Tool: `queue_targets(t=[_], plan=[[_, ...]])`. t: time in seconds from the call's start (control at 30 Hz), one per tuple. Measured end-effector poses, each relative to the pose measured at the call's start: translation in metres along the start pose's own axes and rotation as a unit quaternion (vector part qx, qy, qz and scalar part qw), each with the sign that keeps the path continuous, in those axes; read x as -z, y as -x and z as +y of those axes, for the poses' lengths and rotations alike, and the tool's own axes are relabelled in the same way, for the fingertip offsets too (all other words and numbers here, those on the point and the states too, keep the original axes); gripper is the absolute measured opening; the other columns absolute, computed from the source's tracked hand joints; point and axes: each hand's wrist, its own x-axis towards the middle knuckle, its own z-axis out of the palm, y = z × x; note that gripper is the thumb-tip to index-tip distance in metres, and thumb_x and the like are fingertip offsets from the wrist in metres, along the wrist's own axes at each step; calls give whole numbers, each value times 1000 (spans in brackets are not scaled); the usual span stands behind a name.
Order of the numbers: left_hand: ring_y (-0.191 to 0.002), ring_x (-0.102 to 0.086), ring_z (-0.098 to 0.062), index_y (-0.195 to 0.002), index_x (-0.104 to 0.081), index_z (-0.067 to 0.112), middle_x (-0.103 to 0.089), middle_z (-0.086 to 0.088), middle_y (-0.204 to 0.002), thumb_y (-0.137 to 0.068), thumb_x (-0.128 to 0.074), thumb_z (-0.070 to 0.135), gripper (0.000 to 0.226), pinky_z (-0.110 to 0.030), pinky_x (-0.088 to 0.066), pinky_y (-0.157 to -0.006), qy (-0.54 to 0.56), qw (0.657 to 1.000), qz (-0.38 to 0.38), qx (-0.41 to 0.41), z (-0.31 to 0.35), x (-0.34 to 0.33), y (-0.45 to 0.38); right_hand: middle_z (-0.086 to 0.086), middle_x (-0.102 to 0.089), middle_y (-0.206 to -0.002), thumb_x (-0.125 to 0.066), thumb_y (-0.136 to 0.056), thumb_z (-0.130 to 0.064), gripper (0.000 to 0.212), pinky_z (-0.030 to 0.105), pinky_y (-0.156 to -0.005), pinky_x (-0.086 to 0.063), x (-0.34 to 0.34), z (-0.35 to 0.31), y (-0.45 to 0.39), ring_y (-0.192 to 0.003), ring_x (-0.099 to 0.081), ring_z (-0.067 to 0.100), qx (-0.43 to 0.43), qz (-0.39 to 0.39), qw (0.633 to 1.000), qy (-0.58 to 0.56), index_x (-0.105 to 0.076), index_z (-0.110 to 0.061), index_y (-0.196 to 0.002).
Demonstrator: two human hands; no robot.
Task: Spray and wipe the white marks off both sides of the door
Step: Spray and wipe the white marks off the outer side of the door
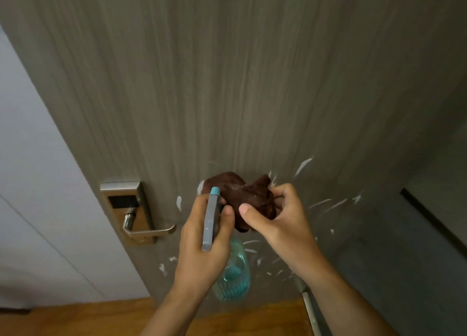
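Holding a spray bottle in the left hand, fingers wrapping its grey trigger head, the person is facing a grey wood-grain door. The right hand is pinching a bunched dark brown cloth between thumb and curled fingers, just right of the bottle's blue nozzle. The cloth looks soft and crumpled; whether it is touching the door cannot be told. The bottle is clear ribbed plastic with blue liquid, its long axis hanging downward from the hand.

White marks, thin chalky streaks, are lying mostly right of and below the cloth, with a few between it and the metal handle to the left. Judgement: the right hand is nearer the densest streaks, so wiping would be heading rightward and down. This side is far from clean; the other side is not showing.
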Motion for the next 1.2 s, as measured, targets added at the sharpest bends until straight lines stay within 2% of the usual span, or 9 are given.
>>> queue_targets(t=[0.13,0.23,0.43,0.53,0.63,0.73,0.83,1.0,1.2], plan=[[-69,-59,-25,-104,-61,16,-60,-4,-81,-103,-63,28,13,-47,-52,-60,-12,1000,2,-14,4,-26,2,0,-73,-111,-82,-80,-15,82,48,-91,-61,40,4,-14,-104,-74,20,-11,-101,995,-19,-37,-40,-145],[-65,-55,-31,-101,-61,13,-58,-8,-78,-104,-63,25,12,-47,-48,-56,-14,1000,-7,-18,7,-50,4,0,-72,-124,-71,-82,-2,110,48,-97,-58,70,8,-29,-111,-72,24,-15,-204,978,-26,-14,-66,-152],[-73,-58,-40,-110,-62,8,-60,-13,-85,-102,-64,28,21,-57,-50,-59,-9,998,-57,16,8,-80,9,-13,-60,-143,-65,-82,2,100,50,-106,-53,108,16,-49,-127,-64,19,21,-343,939,13,-28,-55,-156],[-76,-61,-32,-114,-64,11,-63,-8,-89,-102,-62,21,15,-47,-54,-61,-3,996,-89,24,18,-85,13,-12,-59,-144,-70,-82,-4,87,46,-107,-53,120,15,-53,-131,-59,12,45,-366,928,63,-42,-43,-154],[-77,-61,-26,-111,-66,18,-63,-6,-89,-103,-63,20,9,-37,-52,-64,-14,995,-100,24,24,-91,15,0,-70,-115,-74,-83,-6,55,51,-91,-58,127,15,-54,-109,-68,22,85,-337,930,116,-60,-30,-131],[-72,-59,-16,-107,-65,15,-62,-1,-85,-104,-64,14,3,-26,-47,-64,-18,995,-91,21,25,-97,18,2,-69,-98,-77,-80,-12,43,54,-80,-57,130,20,-47,-94,-69,23,98,-281,947,122,-62,-27,-117],[-71,-59,-19,-107,-66,13,-63,-4,-84,-101,-65,15,6,-25,-46,-61,-24,998,-61,24,25,-104,21,-2,-69,-101,-79,-79,-18,41,48,-81,-60,134,27,-40,-96,-71,18,94,-225,964,110,-60,-27,-114],[-82,-68,-24,-111,-69,25,-71,-2,-93,-101,-66,26,11,-44,-55,-72,-42,997,-46,41,14,-107,23,-12,-70,-97,-74,-75,-50,42,39,-75,-61,145,47,-30,-91,-70,7,94,-81,979,163,-55,-37,-110],[-70,-61,-24,-103,-65,22,-66,-2,-82,-99,-63,35,14,-41,-50,-64,-69,996,-49,12,-14,-118,13,-12,-67,-100,-70,-74,-57,47,39,-78,-58,147,87,-40,-95,-67,9,172,19,970,169,-57,-33,-112]])
